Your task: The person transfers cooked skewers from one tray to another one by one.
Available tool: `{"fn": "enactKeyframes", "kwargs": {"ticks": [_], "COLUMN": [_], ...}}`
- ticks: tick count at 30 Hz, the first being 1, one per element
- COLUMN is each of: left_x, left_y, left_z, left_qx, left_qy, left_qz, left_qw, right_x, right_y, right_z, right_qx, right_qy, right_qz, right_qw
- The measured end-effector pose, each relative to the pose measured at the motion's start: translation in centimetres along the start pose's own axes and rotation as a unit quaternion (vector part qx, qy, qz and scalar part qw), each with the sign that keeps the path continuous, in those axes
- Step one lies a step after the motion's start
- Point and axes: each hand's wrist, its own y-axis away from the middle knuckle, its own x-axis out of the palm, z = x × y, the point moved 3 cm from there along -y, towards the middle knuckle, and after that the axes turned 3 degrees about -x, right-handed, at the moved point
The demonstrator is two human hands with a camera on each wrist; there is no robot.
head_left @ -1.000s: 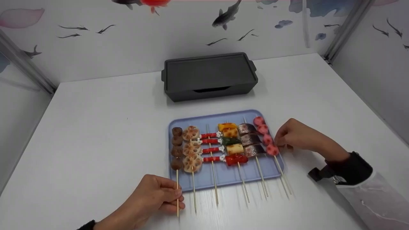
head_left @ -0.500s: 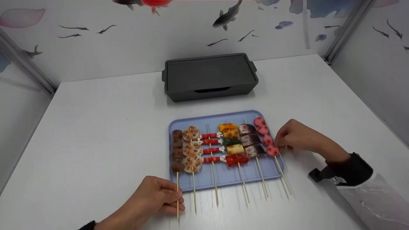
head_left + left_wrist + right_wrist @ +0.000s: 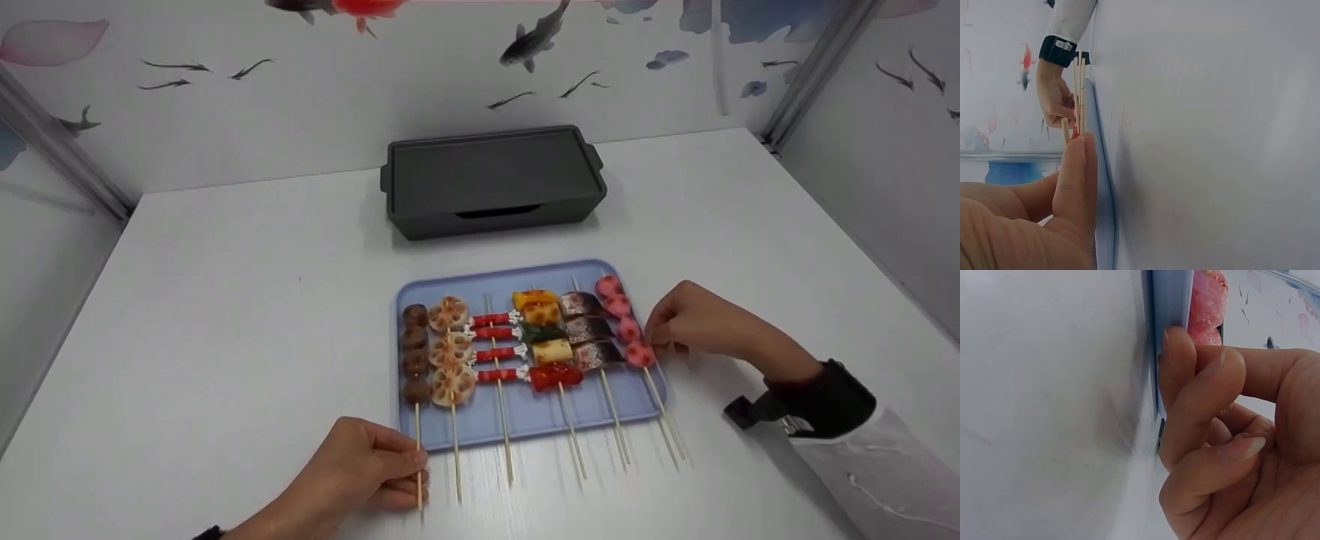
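In the head view, my left hand (image 3: 364, 465) pinches the bare stick of a skewer with brown balls (image 3: 416, 364) between thumb and fingers. The balls lie along the left side of a light blue tray (image 3: 480, 431). In the left wrist view, the stick's end (image 3: 1065, 129) pokes out past the fingertips. My right hand (image 3: 694, 322) holds the tray's right edge, beside a skewer of pink balls (image 3: 628, 328). The right wrist view has its bent fingers (image 3: 1178, 365) against the tray's rim (image 3: 1171, 304); the thumb's contact is partly hidden.
Between the outer skewers lie skewers of lotus root slices (image 3: 451, 349), red-wrapped pieces (image 3: 495, 352), mixed coloured pieces (image 3: 551, 351) and dark-skinned fish pieces (image 3: 598, 354). Their sticks overhang the tray's near edge. A black tabletop grill (image 3: 495, 176) stands behind, before a fish-painted wall (image 3: 420, 82).
The brown-ball skewer has turned a little about its stick and slid slightly toward me, and my left hand has come down a touch with it. My right hand and the tray stay nearly still.
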Motion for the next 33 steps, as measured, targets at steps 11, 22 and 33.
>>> {"fn": "enactKeyframes", "kwargs": {"ticks": [11,22,33], "left_x": [0.0,0.0,-1.4], "left_y": [-0.1,-0.3,0.6], "left_z": [0.8,0.8,-0.7], "left_qx": [0.007,0.006,0.08], "left_qy": [0.001,0.027,0.005], "left_qz": [-0.003,-0.032,-0.104], "left_qw": [1.0,0.9991,0.9914], "right_x": [-0.1,0.0,0.1], "right_y": [0.0,-0.1,0.3], "right_z": [0.0,-0.2,0.1], "right_qx": [-0.003,-0.006,0.001], "right_qy": [0.013,-0.003,0.029], "right_qz": [-0.005,-0.001,-0.004], "right_qw": [1.0,1.0,1.0]}}
